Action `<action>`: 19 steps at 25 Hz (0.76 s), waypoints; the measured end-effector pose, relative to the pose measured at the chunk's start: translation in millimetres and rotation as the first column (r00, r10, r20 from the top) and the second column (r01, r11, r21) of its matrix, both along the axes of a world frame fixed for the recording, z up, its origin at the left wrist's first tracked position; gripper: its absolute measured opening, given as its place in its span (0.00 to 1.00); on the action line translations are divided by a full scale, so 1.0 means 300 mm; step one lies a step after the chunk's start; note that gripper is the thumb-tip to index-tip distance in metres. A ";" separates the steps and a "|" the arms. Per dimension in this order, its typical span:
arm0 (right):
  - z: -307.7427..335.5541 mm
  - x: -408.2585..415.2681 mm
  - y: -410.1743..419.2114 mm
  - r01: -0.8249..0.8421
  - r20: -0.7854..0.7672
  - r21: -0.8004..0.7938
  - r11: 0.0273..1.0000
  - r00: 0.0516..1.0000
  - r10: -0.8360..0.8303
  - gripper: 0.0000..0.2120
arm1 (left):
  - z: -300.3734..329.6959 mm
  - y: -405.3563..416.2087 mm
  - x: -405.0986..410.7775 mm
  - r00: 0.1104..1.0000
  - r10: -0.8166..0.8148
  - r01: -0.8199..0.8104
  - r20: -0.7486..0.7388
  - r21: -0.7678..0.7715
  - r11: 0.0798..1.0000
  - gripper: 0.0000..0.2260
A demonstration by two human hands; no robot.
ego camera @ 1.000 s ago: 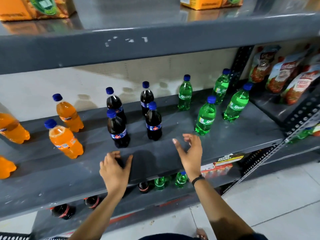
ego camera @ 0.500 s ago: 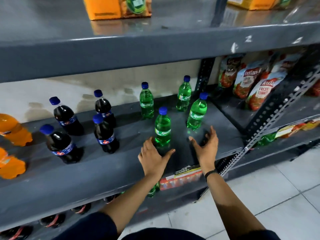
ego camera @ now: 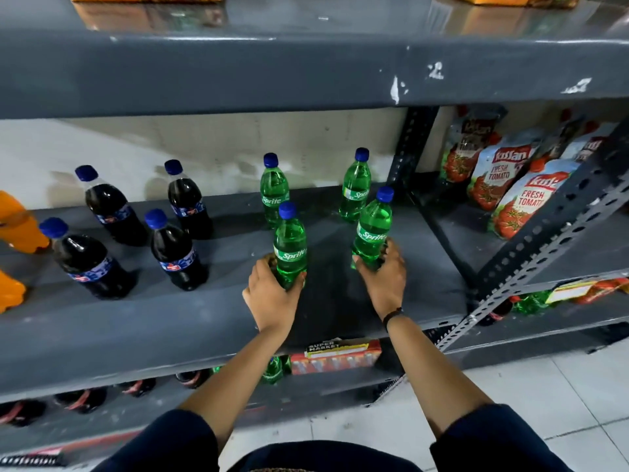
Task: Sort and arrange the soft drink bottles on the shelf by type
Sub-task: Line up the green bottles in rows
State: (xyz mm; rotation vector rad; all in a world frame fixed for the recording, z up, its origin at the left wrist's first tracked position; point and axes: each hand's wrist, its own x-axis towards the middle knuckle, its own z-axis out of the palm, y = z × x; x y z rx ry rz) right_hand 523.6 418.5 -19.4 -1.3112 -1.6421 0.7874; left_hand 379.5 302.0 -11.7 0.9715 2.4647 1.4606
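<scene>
Left grip is wrapped closed around the lower body of the front-left Sprite bottle, fingers curled round the far side, thumb on the near right; the bottle stands upright, long axis vertical, cap straight above the grip. Right grip is closed the same way on the base of the front-right Sprite bottle, also upright, leaning slightly in this wide view. Each bottle sits inside its own grip, bases apparently on the shelf, though contact is hidden by the hands. Key relation: two more green bottles stand directly beyond the grips, the back-left Sprite bottle just behind the left-held one, nearly touching it in view, and the back-right Sprite bottle just behind and slightly left of the right-held one. So the held pair lies in front of the back pair, a gap between the two grips. Left of the left grip, well apart, four dark cola bottles stand in a loose two-by-two; farther left, orange soda bottles sit at the frame edge. Right of the right grip, past the slotted upright, tomato sauce pouches lean on the neighbouring shelf. Judgement: green group is nearly squared up; the likely move is a small slide to align the front pair with the back pair, each hand handling the nearer bottle. Risk: nudging the back-left bottle.
</scene>
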 end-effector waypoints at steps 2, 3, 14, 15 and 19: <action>-0.005 -0.004 0.002 0.009 0.012 0.014 1.000 1.000 -0.009 0.25 | -0.001 0.009 -0.018 1.000 0.008 -0.008 0.004 0.011 1.000 0.23; -0.009 -0.004 0.001 0.010 0.022 0.023 1.000 1.000 -0.011 0.24 | -0.002 0.011 -0.023 1.000 0.013 -0.013 0.005 0.017 1.000 0.22; -0.016 0.003 0.000 0.013 0.043 0.078 0.997 0.999 -0.016 0.21 | 0.002 -0.002 -0.031 0.999 0.024 -0.026 0.038 0.068 0.997 0.22; -0.020 0.005 0.003 0.020 0.043 0.075 0.997 0.999 -0.023 0.22 | 0.000 -0.005 -0.034 0.999 0.017 -0.020 0.042 0.066 0.998 0.22; -0.039 0.017 0.012 0.024 0.057 0.067 0.997 0.998 -0.028 0.23 | -0.007 -0.012 -0.050 0.999 -0.025 0.023 0.042 0.044 0.999 0.22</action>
